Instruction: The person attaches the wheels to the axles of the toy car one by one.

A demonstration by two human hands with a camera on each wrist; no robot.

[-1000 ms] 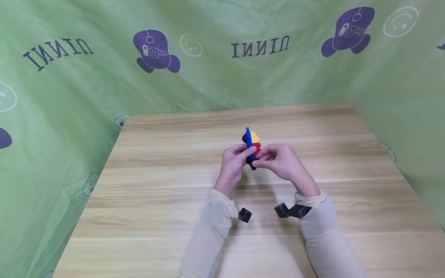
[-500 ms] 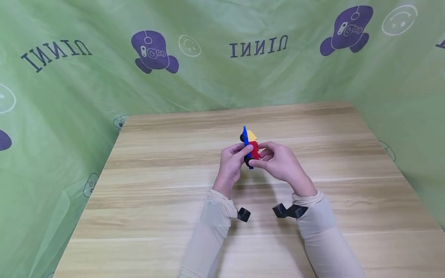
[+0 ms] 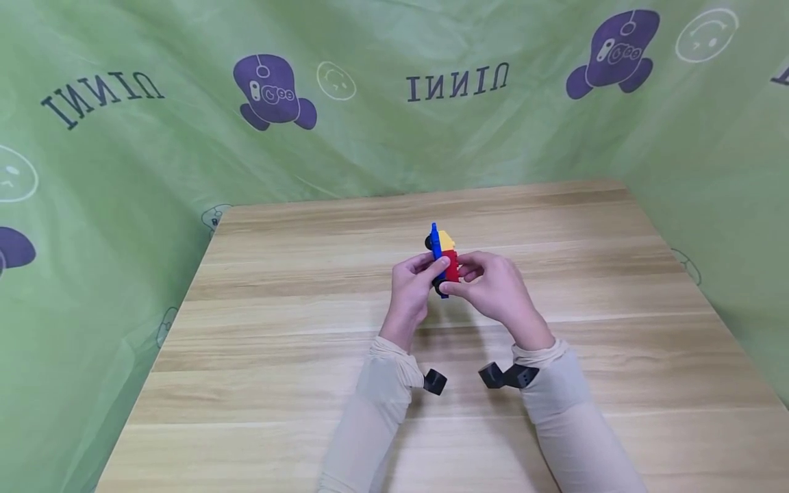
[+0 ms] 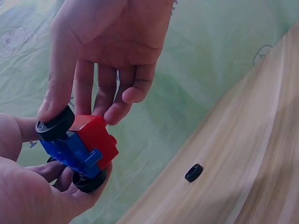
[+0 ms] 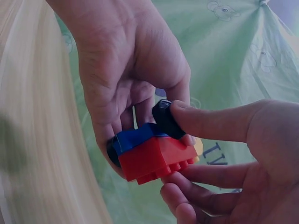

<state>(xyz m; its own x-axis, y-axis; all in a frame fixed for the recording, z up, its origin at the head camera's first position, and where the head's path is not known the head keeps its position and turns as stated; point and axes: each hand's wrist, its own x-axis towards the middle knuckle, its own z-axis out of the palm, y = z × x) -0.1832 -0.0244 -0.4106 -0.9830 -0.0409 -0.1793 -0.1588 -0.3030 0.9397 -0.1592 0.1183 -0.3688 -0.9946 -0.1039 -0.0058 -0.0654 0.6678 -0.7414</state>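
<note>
Above the table, a toy car (image 3: pixel 452 267) of building bricks is held upright on its end, with a blue chassis, red bricks, a yellow brick (image 3: pixel 446 239) and black wheels. My left hand (image 3: pixel 409 291) grips the chassis, its thumb across the side. From the right, my right hand (image 3: pixel 499 287) pinches the car's lower end. The right thumb presses on a black wheel (image 5: pixel 167 119), while fingertips lie along the red studded side (image 5: pixel 159 161). In the left wrist view, more black wheels show underneath, partly covered by the left fingers.
A wooden table (image 3: pixel 277 329) lies beneath, with green printed cloth (image 3: pixel 382 150) behind and at the sides. One loose black wheel (image 4: pixel 193 172) rests on the tabletop in the left wrist view. Small black cameras (image 3: pixel 435 381) jut inward from both wrists.
The toy car and both hands have shifted slightly left over the last second. More of the red side shows now; the right thumb stays on the wheel.
</note>
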